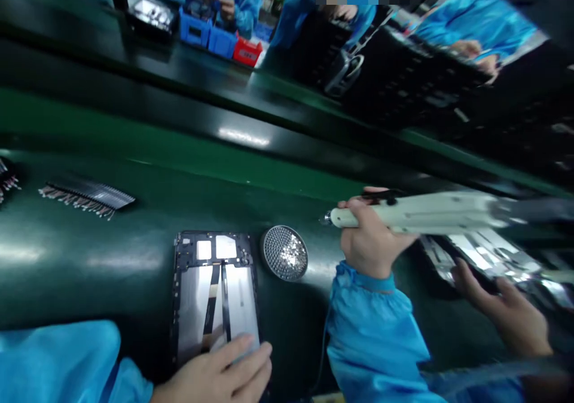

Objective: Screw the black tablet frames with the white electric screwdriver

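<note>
An opened tablet (242, 298) with silver battery cells and a dark ribbon cable lies on the green bench in front of me. My left hand (219, 373) rests on its lower right part, fingers stretched out over the edge and hiding that corner. Wrapped round a pale green electric screwdriver (434, 213) is my right hand (368, 241). The tool is held sideways above the bench, its bit pointing left and touching nothing. Between tablet and right hand sits a round dish (278, 253) with a perforated-looking surface and small shiny screws on its right side.
A row of small wired parts (89, 194) lies at left. At right, another person's hand (506, 310) is near several shiny device frames (497, 253). Beyond a raised ledge (188, 110), blue bins (195, 29), a red bin (246, 51) and co-workers in blue sleeves show.
</note>
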`<state>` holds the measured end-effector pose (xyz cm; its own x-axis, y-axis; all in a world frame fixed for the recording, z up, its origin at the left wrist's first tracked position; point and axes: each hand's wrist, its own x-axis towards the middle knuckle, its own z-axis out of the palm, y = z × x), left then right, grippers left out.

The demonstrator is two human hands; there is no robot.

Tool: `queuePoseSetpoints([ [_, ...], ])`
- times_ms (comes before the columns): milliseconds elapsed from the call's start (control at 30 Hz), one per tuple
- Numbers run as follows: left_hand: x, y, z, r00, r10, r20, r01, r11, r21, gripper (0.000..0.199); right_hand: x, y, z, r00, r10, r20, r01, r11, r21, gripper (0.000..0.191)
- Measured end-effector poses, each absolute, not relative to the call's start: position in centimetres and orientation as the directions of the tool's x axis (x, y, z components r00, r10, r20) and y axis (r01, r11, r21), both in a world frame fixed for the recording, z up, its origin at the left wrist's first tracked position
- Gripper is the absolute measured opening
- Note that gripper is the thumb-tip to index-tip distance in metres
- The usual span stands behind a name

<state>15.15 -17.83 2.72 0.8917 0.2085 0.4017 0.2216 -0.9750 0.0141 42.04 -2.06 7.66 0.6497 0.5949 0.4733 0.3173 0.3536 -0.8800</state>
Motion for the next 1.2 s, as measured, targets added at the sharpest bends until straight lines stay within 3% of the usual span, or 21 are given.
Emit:
queuePoseSetpoints([
  [167, 15.7, -13.2, 3.3, 0.865, 0.461, 0.2, 0.481, -0.874, -0.066, 0.034, 46.0, -0.3, 6.3, 0.673, 0.632, 0.385, 0.313, 0.228, -0.922, 0.025],
  [267, 15.9, -4.2, 4.7, 0.621, 0.784, -0.005, 0.774, -0.614, -0.154, 0.048, 47.1, -0.1, 6.1, 0.653, 0.667, 0.358, 0.301, 0.206, -0.931, 0.026],
  [400, 15.0, 6.7, 6.4, 0.482, 0.876, 0.024, 0.861, -0.468, -0.2, 0.049, 47.4, 0.1, 6.3, 0.607, 0.717, 0.343, 0.3, 0.193, -0.934, 0.032],
  [500, 15.4, 8.8, 6.4, 0.472, 0.878, 0.08, 0.872, -0.452, -0.191, 0.042, 47.3, 0.5, 6.3, 0.53, 0.78, 0.333, 0.33, 0.172, -0.928, 0.039],
  [600, 17.5, 6.2, 4.5, 0.614, 0.778, 0.131, 0.788, -0.597, -0.147, 0.045, 47.1, 1.2, 6.2, 0.483, 0.803, 0.348, 0.392, 0.157, -0.906, 0.039],
  [733, 21.2, 0.6, 1.2, 0.788, 0.578, 0.214, 0.576, -0.814, 0.078, 0.08, 46.6, 1.5, 6.2, 0.43, 0.811, 0.396, 0.476, 0.169, -0.863, 0.035],
  [867, 25.1, -1.9, 0.5, 0.845, 0.519, 0.131, 0.503, -0.853, 0.138, 0.107, 46.2, 1.1, 6.5, 0.345, 0.814, 0.467, 0.574, 0.211, -0.791, 0.031],
  [1000, 27.0, -1.8, 1.8, 0.855, 0.509, 0.105, 0.492, -0.857, 0.152, 0.103, 46.3, 1.0, 6.4, 0.286, 0.837, 0.466, 0.613, 0.214, -0.761, 0.024],
  [1200, 24.4, -1.4, 3.1, 0.901, 0.433, 0.036, 0.415, -0.882, 0.221, 0.107, 46.8, 0.5, 6.0, 0.302, 0.898, 0.321, 0.608, 0.078, -0.79, 0.027],
])
